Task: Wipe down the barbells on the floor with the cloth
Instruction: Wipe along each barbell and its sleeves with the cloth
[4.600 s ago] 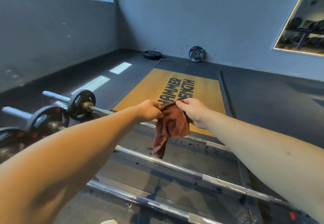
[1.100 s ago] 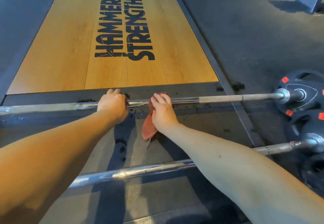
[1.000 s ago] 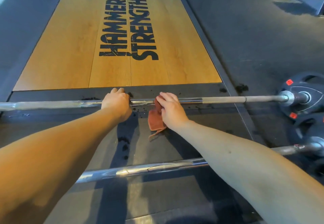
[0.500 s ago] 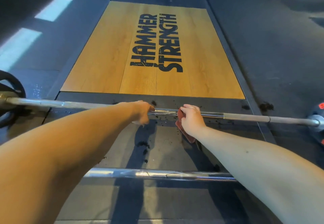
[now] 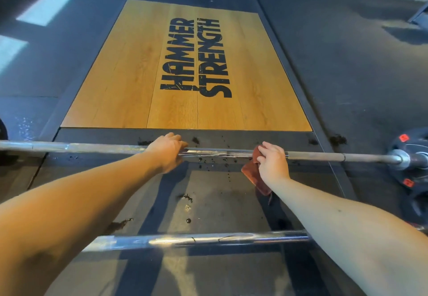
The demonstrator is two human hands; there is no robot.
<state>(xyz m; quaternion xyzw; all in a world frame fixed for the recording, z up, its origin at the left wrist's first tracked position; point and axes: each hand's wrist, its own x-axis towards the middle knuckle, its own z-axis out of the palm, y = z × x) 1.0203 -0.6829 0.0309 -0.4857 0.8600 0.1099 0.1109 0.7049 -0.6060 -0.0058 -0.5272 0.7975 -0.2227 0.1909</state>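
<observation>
My left hand (image 5: 165,151) and right hand (image 5: 273,163) are on the long steel barbell (image 5: 92,148), rust-brown cloth (image 5: 252,174) under the right one. Beyond them lies the tan wooden platform (image 5: 129,87), nearer me a second chrome barbell (image 5: 196,239), black weight plates (image 5: 415,138) rightward.

Two long silver steel barbells lay on the dark rubber floor (image 5: 347,75): the far barbell (image 5: 92,148) and the near barbell (image 5: 196,240). One reddish-brown cloth (image 5: 253,175) was in view. Two bare hands showed, the left hand (image 5: 165,151) and the right hand (image 5: 272,163). There was one tan wooden platform panel (image 5: 129,82), printed with two black words. At the right edge two round black weight plates could be counted, the upper plate (image 5: 414,143) bearing two red marks and the lower plate (image 5: 416,205) dim. A sliver of a third black plate (image 5: 2,131) showed at the left edge. Two pale patches of light fell on the floor, the farther patch (image 5: 45,7) and the nearer patch (image 5: 11,50).
</observation>
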